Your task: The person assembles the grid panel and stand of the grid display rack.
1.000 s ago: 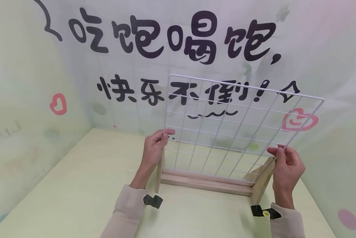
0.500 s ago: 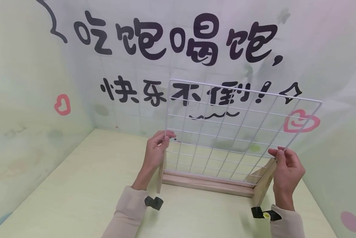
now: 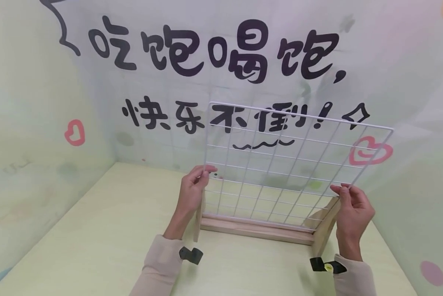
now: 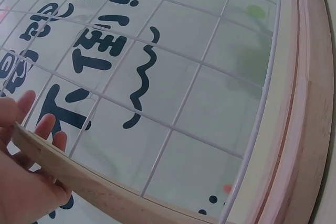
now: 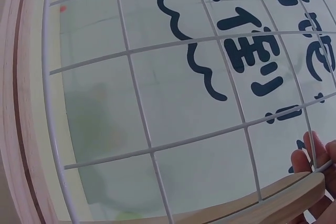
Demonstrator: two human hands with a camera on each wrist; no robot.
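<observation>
A white wire grid panel [image 3: 299, 114] stands in a wooden stand, its lower edge right at the base bar [image 3: 256, 231]. It leans with its top away from me. My left hand [image 3: 193, 187] pinches the panel's left edge just above the left side board [image 3: 198, 224]; in the left wrist view, its fingers [image 4: 44, 124] curl around that board's tip. On the opposite edge my right hand [image 3: 354, 209] pinches the wire between thumb and fingers, close to the top of the right side board [image 3: 323, 236]. The right wrist view shows fingers [image 5: 302, 161] behind the grid's corner of wires and wood.
The stand rests on a pale yellow table [image 3: 95, 238]. Behind it rises a light backdrop [image 3: 184, 90] with large black characters and pink hearts. Side walls [image 3: 32, 123] close in the table left and right. A black strap [image 3: 191, 255] sits at each cuff.
The panel's top edge has come down slightly, and its right corner has shifted a little left along with my right hand. Both hands keep their grip. The whole head view has also shifted slightly.
</observation>
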